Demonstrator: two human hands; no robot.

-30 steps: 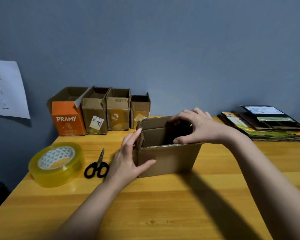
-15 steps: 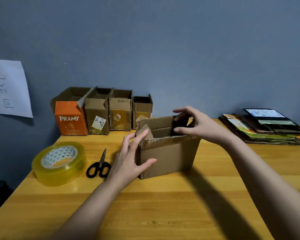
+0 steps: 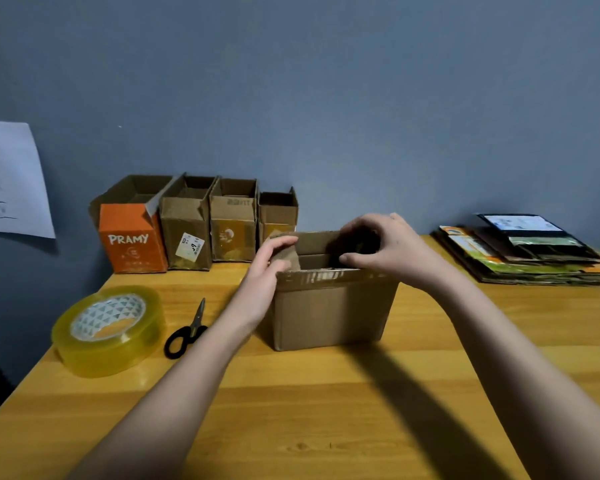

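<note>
Head view, box: the open cardboard box [image 3: 329,313] stands upright at the middle of the frame on the wooden worktop [image 3: 326,410], with old tape along its near rim.
Left hand: the left hand [image 3: 267,271] curls over the box's left end flap, fingers on top.
Right hand: the right hand [image 3: 385,251] pinches the flap at the right end, thumb on the near side; what lies under the palm is in shadow.
Handling: probably light. The corrugated walls are stiff, and the flaps should bend only at their creases and crush if squeezed hard.
Where to hold: flap edges for folding, the two end walls for lifting.
Left of frame: a tape roll [image 3: 108,330] and scissors [image 3: 187,332].
Behind: a row of open boxes [image 3: 194,226] against the wall.
Right edge: flattened cartons [image 3: 520,251].
</note>
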